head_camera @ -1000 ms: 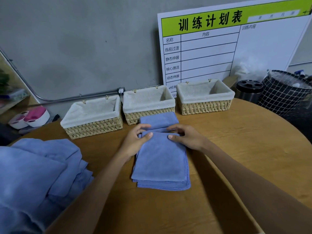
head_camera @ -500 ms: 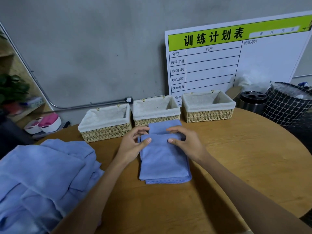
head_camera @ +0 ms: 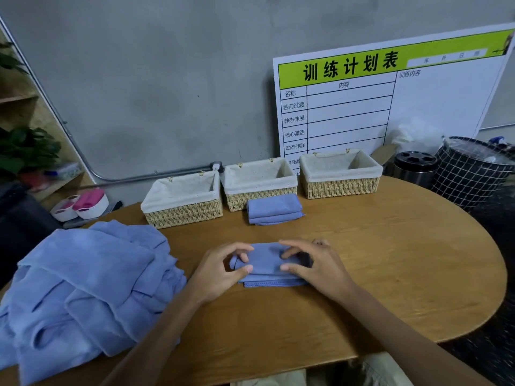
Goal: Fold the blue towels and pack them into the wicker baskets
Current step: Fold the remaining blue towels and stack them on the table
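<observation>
A small folded blue towel [head_camera: 266, 264] lies on the round wooden table [head_camera: 390, 260] in front of me. My left hand [head_camera: 220, 270] pinches its left end between thumb and fingers. My right hand [head_camera: 317, 267] pinches its right end the same way. A second folded blue towel [head_camera: 274, 208] lies against the front of the middle wicker basket [head_camera: 259, 185]. The left wicker basket [head_camera: 182, 200] and the right wicker basket [head_camera: 341, 174] stand beside it; all three show only white lining inside. A heap of unfolded blue towels [head_camera: 83, 291] covers the table's left side.
A white and green planning board [head_camera: 390, 98] leans on the grey wall behind the baskets. A black canister [head_camera: 415, 167] and a black wire bin [head_camera: 471, 171] stand beyond the table's right edge. Pink and white tubs [head_camera: 83, 204] and a plant [head_camera: 25, 149] are at the left.
The towel I held is now folded shorter, into a small packet, and lies nearer to me. The other folded towel, earlier partly covered, shows whole by the middle basket. The view has tilted up.
</observation>
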The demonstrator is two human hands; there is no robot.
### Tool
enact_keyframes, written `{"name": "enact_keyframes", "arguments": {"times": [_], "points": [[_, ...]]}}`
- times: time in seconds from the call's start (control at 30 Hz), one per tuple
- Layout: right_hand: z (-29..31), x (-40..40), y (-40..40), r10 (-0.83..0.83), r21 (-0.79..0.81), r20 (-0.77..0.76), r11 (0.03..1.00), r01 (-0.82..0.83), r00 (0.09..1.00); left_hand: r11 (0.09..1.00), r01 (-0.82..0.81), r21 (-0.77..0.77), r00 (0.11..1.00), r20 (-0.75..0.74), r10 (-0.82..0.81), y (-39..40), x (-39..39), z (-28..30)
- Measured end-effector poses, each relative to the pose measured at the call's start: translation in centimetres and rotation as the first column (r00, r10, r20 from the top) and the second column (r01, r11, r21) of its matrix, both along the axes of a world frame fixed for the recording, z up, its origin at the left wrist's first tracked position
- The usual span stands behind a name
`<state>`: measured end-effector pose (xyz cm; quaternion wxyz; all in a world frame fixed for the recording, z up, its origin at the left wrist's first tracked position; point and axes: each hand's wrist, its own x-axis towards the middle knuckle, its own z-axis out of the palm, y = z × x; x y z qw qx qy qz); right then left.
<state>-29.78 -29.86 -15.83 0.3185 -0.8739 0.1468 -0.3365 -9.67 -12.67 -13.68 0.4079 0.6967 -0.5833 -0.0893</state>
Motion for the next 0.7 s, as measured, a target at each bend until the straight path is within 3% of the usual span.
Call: {"name": "enact_keyframes", "arguments": {"times": [0.1, 0.2, 0.37, 0.7], "points": [[0.3, 0.3, 0.0, -0.035, 0.13, 0.026, 0.991, 0.032, 0.999, 0.995, -0.096, 0.028, 0.99, -0.097, 0.098, -0.7, -0.3, 0.3], [0.9, 1.5, -0.2, -0.139, 0.185, 0.017, 0.974, 0.134, 0.99, 0.986, -0.164, 0.028, 0.984, -0.07, 0.165, -2.5, -0.2, 0.5], [-0.5, 2.9, -0.5, -0.162, 0.127, -0.135, 0.976, 0.179, 0.978, 0.984, -0.173, 0.046, 0.984, 0.048, 0.17, -3.9, -0.4, -1.4], [-1.8, 2.4, -1.8, -0.219, 0.165, -0.148, 0.956, 0.242, 0.965, 0.966, -0.258, -0.015, 0.966, 0.024, 0.258, -4.5, 0.0, -3.9]]}}
